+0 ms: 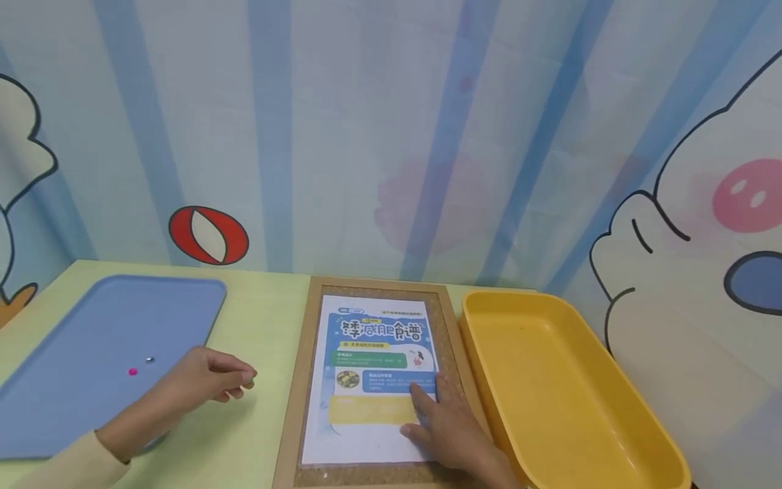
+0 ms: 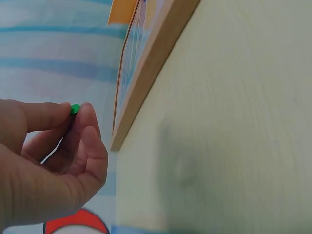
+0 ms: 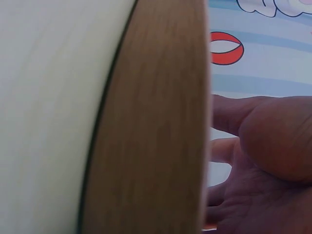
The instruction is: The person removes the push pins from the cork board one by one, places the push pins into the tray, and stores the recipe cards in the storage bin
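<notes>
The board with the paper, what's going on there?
A person's left hand pinches a small green piece above the table, between the blue tray and the corkboard. Their right hand rests on the printed sheet lying on the corkboard. A pink piece and a silvery piece sit on the tray.

A: What sort of place is shown?

B: A table (image 1: 263,312) set in a playfully decorated spot; whether it is found in a home, a playroom or a studio cannot be told.

A: By what is the decoration shown?

B: Behind the corkboard (image 1: 444,339), a blue-striped curtain (image 1: 342,136) is hung, with a red ball (image 1: 208,236) printed to the corkboard's left and a cartoon animal (image 1: 702,258) to its right. A blue tray (image 1: 122,326) is placed left of the corkboard, a yellow tub (image 1: 550,380) right of it.
</notes>
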A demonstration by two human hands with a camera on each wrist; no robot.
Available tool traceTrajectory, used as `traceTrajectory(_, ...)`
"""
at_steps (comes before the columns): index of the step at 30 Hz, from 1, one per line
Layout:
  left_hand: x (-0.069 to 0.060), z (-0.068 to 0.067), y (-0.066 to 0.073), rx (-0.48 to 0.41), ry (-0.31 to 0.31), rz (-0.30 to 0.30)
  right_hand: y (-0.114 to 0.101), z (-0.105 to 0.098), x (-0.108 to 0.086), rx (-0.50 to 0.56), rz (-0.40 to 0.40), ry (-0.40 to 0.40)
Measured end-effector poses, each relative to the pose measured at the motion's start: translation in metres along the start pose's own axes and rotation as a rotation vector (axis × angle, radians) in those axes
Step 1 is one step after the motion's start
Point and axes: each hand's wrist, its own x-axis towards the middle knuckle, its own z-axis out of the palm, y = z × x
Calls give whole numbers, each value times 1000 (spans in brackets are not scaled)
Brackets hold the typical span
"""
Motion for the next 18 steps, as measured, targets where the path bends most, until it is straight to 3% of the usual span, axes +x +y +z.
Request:
traceTrajectory(5, -8, -29, -18, 37, 33, -50, 1, -1, -1, 3, 19, 7)
traceTrajectory(10, -11, -53, -36, 88, 79, -139, 1, -1, -1, -5, 16, 8)
traceTrajectory(13, -12, -64, -49, 120, 101, -201, 0, -1, -1, -3, 15, 2)
traceTrajectory(18, -11, -74, -66, 199, 156, -250, 0, 0, -2, 1, 14, 1)
